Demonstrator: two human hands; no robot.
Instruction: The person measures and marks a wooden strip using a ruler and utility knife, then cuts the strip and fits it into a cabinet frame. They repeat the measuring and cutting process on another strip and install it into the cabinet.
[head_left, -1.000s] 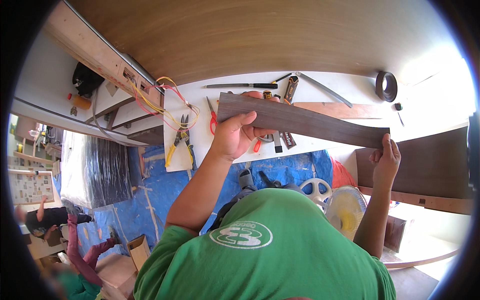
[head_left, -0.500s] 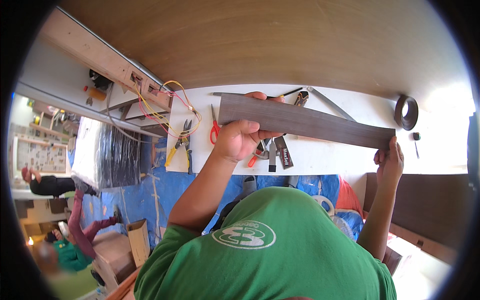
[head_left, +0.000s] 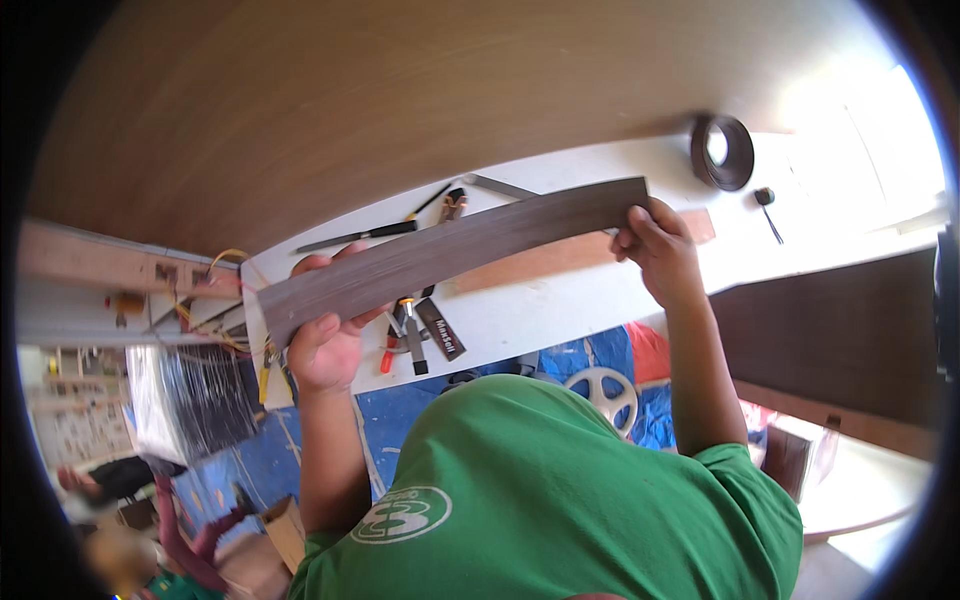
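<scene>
A long, flexible dark-brown wood-grain strip (head_left: 460, 243) spans between my two hands above the white worktop, bowed slightly along its length. My left hand (head_left: 330, 345) grips it near its left end, thumb on the near face and fingers behind the far edge. At the right end my right hand (head_left: 662, 245) pinches the strip's corner between thumb and fingers. Under the strip lie a chisel (head_left: 412, 338), a red-handled tool (head_left: 388, 358) and a small dark box (head_left: 440, 330). Part of these tools is hidden by the strip.
On the white worktop (head_left: 560, 295) rest a flat wooden board (head_left: 540, 262), a black-handled knife (head_left: 370, 233), a coil of dark edging (head_left: 722, 152) and a small black tool (head_left: 766, 205). Yellow-handled snips (head_left: 266, 375) lie at its left end. Another person (head_left: 190, 545) is at lower left.
The strip has swung: its left end is now lower and its right end higher. Both hands have moved left with it, still holding on. The whole view has turned.
</scene>
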